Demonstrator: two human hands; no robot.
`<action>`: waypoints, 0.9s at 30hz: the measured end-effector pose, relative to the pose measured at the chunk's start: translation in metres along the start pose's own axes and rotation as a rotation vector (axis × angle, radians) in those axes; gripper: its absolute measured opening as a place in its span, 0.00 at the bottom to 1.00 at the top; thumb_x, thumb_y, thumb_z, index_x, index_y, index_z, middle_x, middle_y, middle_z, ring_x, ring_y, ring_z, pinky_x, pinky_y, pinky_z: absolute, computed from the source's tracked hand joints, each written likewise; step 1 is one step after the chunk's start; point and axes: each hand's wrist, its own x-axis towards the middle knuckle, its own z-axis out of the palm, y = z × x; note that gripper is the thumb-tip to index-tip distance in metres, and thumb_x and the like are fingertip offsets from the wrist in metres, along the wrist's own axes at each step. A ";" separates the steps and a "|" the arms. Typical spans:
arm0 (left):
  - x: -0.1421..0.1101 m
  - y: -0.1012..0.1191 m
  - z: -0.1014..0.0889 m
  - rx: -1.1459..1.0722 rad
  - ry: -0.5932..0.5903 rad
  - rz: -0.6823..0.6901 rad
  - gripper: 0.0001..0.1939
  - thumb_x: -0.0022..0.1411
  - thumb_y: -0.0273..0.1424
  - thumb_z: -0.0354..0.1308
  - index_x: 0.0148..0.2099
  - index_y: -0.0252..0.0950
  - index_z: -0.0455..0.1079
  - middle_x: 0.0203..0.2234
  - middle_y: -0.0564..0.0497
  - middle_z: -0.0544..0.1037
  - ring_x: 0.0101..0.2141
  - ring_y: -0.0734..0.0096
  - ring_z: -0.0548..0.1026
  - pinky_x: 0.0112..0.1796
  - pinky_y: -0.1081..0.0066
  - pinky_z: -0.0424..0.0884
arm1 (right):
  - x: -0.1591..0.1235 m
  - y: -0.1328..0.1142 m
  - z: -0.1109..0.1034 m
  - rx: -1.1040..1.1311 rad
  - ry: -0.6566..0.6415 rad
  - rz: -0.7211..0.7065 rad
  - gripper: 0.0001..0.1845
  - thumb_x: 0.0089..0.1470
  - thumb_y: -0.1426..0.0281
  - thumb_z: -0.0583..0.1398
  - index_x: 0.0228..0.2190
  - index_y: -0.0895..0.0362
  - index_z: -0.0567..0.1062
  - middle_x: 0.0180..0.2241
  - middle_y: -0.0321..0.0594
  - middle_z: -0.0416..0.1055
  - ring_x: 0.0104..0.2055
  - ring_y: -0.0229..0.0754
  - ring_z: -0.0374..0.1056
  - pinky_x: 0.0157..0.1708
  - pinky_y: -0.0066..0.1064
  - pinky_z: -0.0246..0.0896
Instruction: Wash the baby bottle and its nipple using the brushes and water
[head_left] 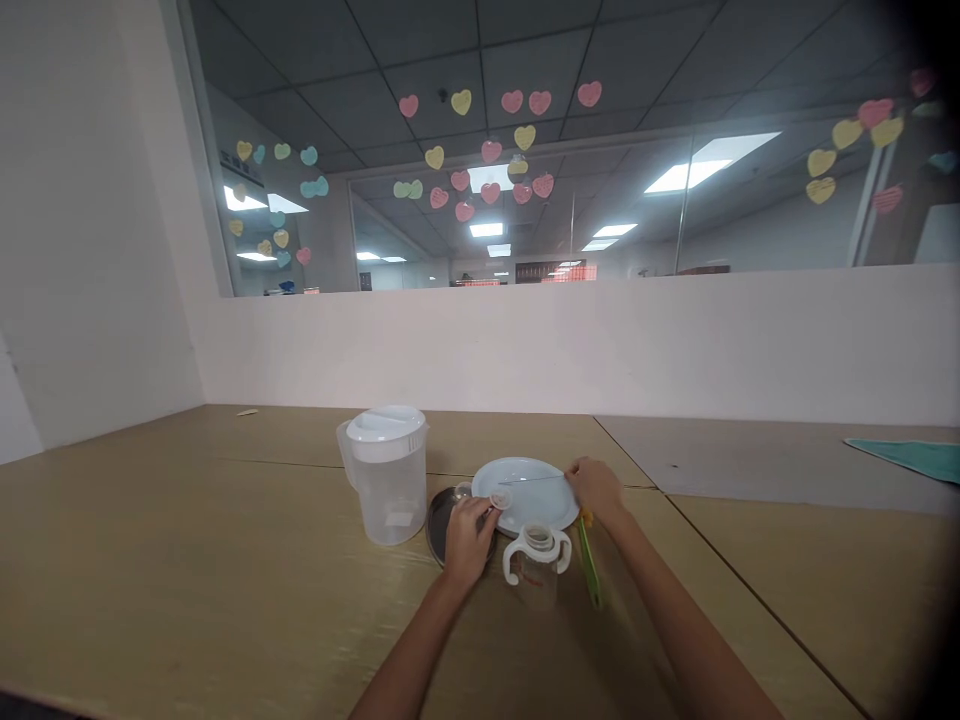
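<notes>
My left hand (468, 540) pinches a small clear round piece (501, 498), perhaps a bottle part, above the near left rim of a white oval plate (491, 470). Over the plate's right side, my right hand (596, 486) is closed on the end of a thin straight rod (536, 480) that points left across the plate. The rod's exact kind is too fine to tell. Between my forearms stands an open clear bottle (538, 580) with a white two-handled collar. Under my left hand is a round dark metal tray (437, 530), with another small clear piece (463, 490) by its far rim.
A clear pitcher (390, 500) with a white lid stands left of the tray. A green-handled tool (590, 570) with an orange-yellow end lies near my right wrist. A teal cloth-like item (911, 458) is at far right. A low wall with a window closes off the table's back.
</notes>
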 end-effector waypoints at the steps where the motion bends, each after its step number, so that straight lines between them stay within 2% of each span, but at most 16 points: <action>1: 0.000 0.000 0.000 -0.005 0.003 -0.002 0.11 0.62 0.35 0.50 0.38 0.38 0.73 0.35 0.50 0.78 0.37 0.67 0.72 0.40 0.68 0.64 | -0.001 0.000 0.001 -0.033 -0.009 0.006 0.12 0.50 0.72 0.53 0.31 0.60 0.77 0.36 0.52 0.74 0.40 0.49 0.69 0.33 0.32 0.59; 4: -0.001 0.000 0.002 -0.017 0.020 -0.013 0.11 0.62 0.35 0.51 0.38 0.38 0.74 0.34 0.50 0.78 0.36 0.67 0.72 0.40 0.68 0.65 | -0.006 -0.010 -0.004 -0.101 -0.038 -0.034 0.14 0.50 0.77 0.52 0.35 0.65 0.76 0.38 0.60 0.72 0.43 0.53 0.68 0.37 0.37 0.59; 6: -0.001 0.000 0.003 -0.034 0.027 -0.021 0.11 0.62 0.35 0.51 0.38 0.38 0.74 0.34 0.50 0.78 0.36 0.67 0.72 0.40 0.69 0.65 | -0.012 -0.024 -0.010 -0.102 -0.062 -0.125 0.15 0.49 0.77 0.54 0.37 0.66 0.76 0.40 0.61 0.71 0.45 0.54 0.67 0.40 0.39 0.58; 8: -0.001 0.000 0.004 -0.054 0.025 -0.030 0.12 0.62 0.35 0.51 0.37 0.38 0.74 0.34 0.50 0.78 0.36 0.68 0.72 0.40 0.69 0.65 | -0.019 -0.040 -0.017 -0.060 -0.119 -0.261 0.15 0.48 0.73 0.57 0.39 0.60 0.76 0.41 0.52 0.72 0.44 0.48 0.67 0.41 0.34 0.58; 10: 0.000 0.001 0.004 -0.074 0.015 -0.030 0.12 0.62 0.36 0.50 0.37 0.39 0.74 0.33 0.50 0.78 0.37 0.68 0.72 0.40 0.69 0.65 | -0.027 -0.055 -0.020 0.052 -0.242 -0.449 0.15 0.45 0.67 0.61 0.38 0.53 0.77 0.36 0.40 0.74 0.38 0.41 0.68 0.39 0.28 0.59; 11: 0.001 0.002 0.003 -0.085 0.009 -0.027 0.13 0.62 0.36 0.50 0.36 0.39 0.74 0.33 0.50 0.78 0.37 0.68 0.72 0.40 0.69 0.65 | -0.030 -0.062 -0.020 0.164 -0.320 -0.569 0.15 0.45 0.65 0.61 0.38 0.52 0.77 0.34 0.38 0.75 0.36 0.39 0.68 0.37 0.27 0.59; 13: 0.002 0.003 0.002 -0.106 0.001 -0.017 0.14 0.63 0.37 0.49 0.36 0.39 0.75 0.33 0.50 0.78 0.36 0.68 0.71 0.39 0.69 0.64 | -0.035 -0.070 -0.017 0.370 -0.380 -0.700 0.15 0.45 0.65 0.60 0.38 0.53 0.78 0.33 0.37 0.75 0.34 0.39 0.67 0.35 0.27 0.60; 17: 0.003 0.003 -0.001 -0.104 -0.012 -0.004 0.15 0.63 0.37 0.48 0.37 0.39 0.75 0.32 0.50 0.77 0.35 0.68 0.71 0.38 0.70 0.64 | -0.034 -0.073 -0.005 0.609 -0.415 -0.671 0.15 0.43 0.67 0.61 0.35 0.55 0.79 0.33 0.38 0.75 0.36 0.40 0.67 0.37 0.29 0.61; 22: 0.002 0.004 -0.002 -0.004 -0.044 0.021 0.16 0.64 0.38 0.46 0.38 0.40 0.75 0.34 0.50 0.76 0.37 0.67 0.70 0.39 0.68 0.63 | -0.031 -0.072 0.006 0.715 -0.511 -0.592 0.13 0.40 0.68 0.61 0.32 0.58 0.79 0.33 0.40 0.76 0.37 0.41 0.68 0.40 0.31 0.62; 27: 0.002 0.004 -0.006 0.140 -0.084 0.021 0.15 0.65 0.36 0.45 0.41 0.41 0.73 0.35 0.50 0.76 0.39 0.66 0.69 0.41 0.67 0.63 | -0.034 -0.076 0.008 0.786 -0.454 -0.595 0.16 0.42 0.69 0.60 0.36 0.58 0.77 0.37 0.40 0.75 0.39 0.41 0.69 0.40 0.30 0.63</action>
